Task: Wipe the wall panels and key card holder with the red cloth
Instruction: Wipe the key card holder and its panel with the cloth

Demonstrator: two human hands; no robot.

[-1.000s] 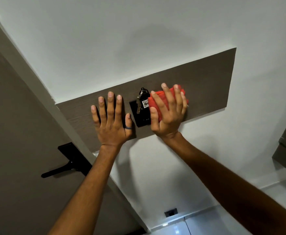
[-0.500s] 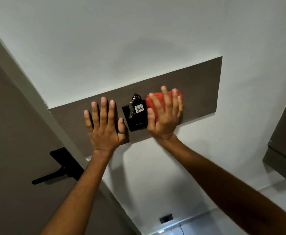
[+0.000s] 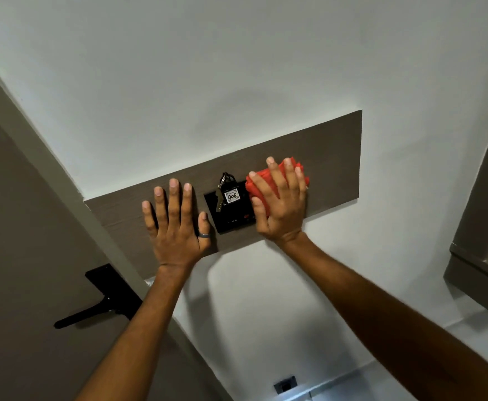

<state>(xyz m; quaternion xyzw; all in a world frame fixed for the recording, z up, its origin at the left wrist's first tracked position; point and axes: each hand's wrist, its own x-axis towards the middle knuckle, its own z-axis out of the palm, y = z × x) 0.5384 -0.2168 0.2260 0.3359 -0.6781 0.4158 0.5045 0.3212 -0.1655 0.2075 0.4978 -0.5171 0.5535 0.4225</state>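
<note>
A long brown wood-grain wall panel (image 3: 332,157) runs across the white wall. In its middle sits a black key card holder (image 3: 232,218) with a key and a tag marked 406 (image 3: 232,195) hanging in it. My right hand (image 3: 280,209) presses a folded red cloth (image 3: 258,183) flat on the panel, just right of the holder and overlapping its right edge. My left hand (image 3: 176,227) lies flat on the panel left of the holder, fingers spread, holding nothing, with a ring on the thumb.
A grey door with a black lever handle (image 3: 103,302) stands at the left, next to the panel's end. A brown cabinet (image 3: 486,227) juts out at the right. A small black socket (image 3: 285,384) sits low on the wall.
The view has drifted right, so panel and hands sit further left in frame. My right hand with the cloth stays beside the holder, only shifting slightly. My left hand keeps its place.
</note>
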